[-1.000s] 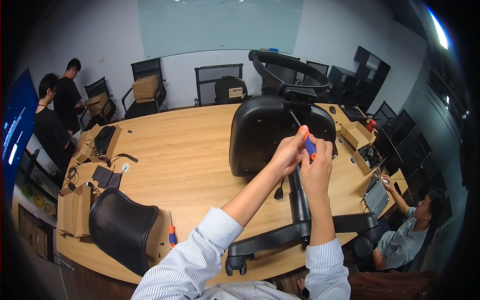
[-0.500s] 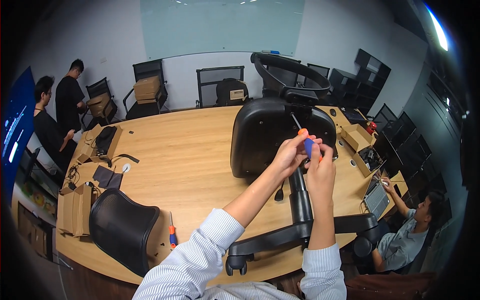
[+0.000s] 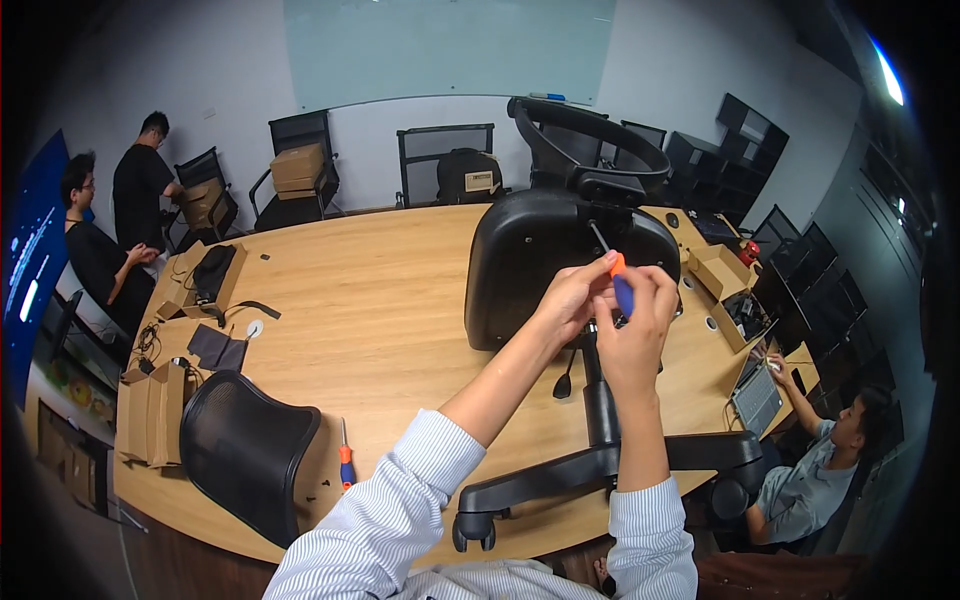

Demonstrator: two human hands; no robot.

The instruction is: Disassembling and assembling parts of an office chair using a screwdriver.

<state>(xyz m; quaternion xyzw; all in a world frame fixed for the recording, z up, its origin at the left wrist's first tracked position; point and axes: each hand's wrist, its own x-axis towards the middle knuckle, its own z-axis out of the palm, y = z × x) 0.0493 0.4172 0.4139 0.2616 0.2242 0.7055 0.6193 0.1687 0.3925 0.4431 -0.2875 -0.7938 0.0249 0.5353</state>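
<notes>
A black office chair lies tipped over on the wooden table, the underside of its seat (image 3: 515, 265) turned toward me and its wheeled base (image 3: 540, 478) at the near edge. In my hands is a screwdriver (image 3: 624, 294) with a blue and orange handle; its shaft slants up to the bracket under the seat. The fingers of my left hand (image 3: 570, 300) pinch around the front of the handle, by the shaft. Around the rear of the handle curl the fingers of my right hand (image 3: 638, 325). A black loop armrest (image 3: 640, 150) rises at the seat's far end.
A second screwdriver (image 3: 346, 462) and small dark screws (image 3: 312, 497) lie left of my arms, beside a mesh chair back (image 3: 245, 450). Open cardboard boxes (image 3: 150, 420) stand along the left. At right, a seated person (image 3: 825, 470) uses a laptop (image 3: 757, 400). Two people stand at left.
My right fingers have shifted on the handle, which now stands at a slightly different angle. The view has moved a little. A standing person at left now reaches toward a box on a chair.
</notes>
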